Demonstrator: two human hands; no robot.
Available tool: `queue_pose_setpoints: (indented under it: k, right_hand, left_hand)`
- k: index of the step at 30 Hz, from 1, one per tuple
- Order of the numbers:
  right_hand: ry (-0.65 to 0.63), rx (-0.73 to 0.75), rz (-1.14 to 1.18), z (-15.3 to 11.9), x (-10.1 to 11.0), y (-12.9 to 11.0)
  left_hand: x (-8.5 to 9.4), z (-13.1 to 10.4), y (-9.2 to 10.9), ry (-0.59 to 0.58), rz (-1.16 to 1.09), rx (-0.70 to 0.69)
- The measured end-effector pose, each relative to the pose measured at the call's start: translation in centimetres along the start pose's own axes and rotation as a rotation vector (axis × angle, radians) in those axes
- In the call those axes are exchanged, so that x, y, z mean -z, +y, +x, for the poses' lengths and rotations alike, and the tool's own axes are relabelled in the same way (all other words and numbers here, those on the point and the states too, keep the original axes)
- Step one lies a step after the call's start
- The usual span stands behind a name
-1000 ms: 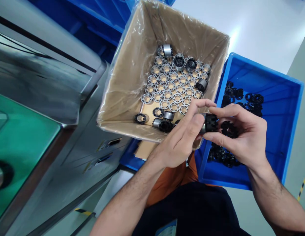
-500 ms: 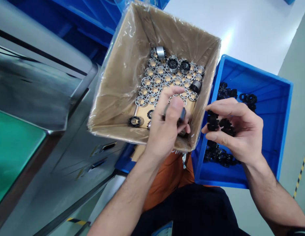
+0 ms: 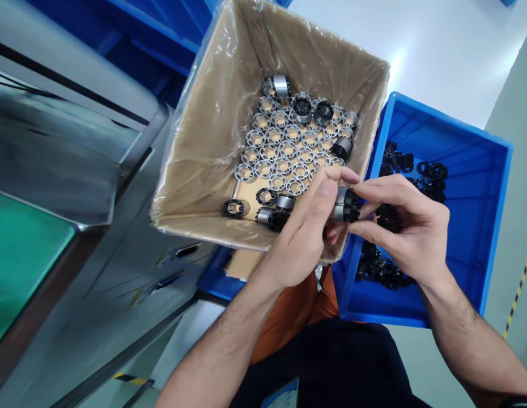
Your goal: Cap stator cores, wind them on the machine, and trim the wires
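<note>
The grips of both hands meet at one short silver metal cylinder (image 3: 339,205): the left hand (image 3: 304,238) is closed around its plain side, and the right hand (image 3: 416,226) has thumb and fingertips clamped on the black toothed plastic ring (image 3: 352,205) at its end. More black toothed plastic pieces (image 3: 389,218) sit in the curl of the right hand.

The cylinder is above the near right edge of a cardboard box lined with clear plastic (image 3: 195,153). Inside stand rows of open silver metal rings (image 3: 288,149), with several black-ended cylinders among and on them. Just right is a blue plastic bin (image 3: 471,226) holding loose black plastic parts (image 3: 382,269). A glossy white surface (image 3: 437,62) lies beyond; grey metal cabinetry (image 3: 131,249) and a green panel (image 3: 25,266) fill the left, and yellow-black tape (image 3: 519,283) marks the pale floor (image 3: 512,226).

Both forearms reach in from below, angled toward each other. Half a second earlier the left hand was blurred over the box, apart from the right; now they touch the same cylinder.
</note>
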State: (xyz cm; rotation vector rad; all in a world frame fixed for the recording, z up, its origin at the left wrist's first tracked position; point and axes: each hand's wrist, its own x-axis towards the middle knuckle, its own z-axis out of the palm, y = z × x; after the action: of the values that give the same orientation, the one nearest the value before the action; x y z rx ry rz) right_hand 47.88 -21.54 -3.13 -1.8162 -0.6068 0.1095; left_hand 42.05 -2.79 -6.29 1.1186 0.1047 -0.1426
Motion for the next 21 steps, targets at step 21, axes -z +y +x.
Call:
queue_pose_setpoints:
  k: [21]
  right_hand:
    - [-0.258,-0.413,-0.631,-0.9,7.0,2.3]
  left_hand:
    - [7.1,-1.4,4.7,-0.239,1.346,0.227]
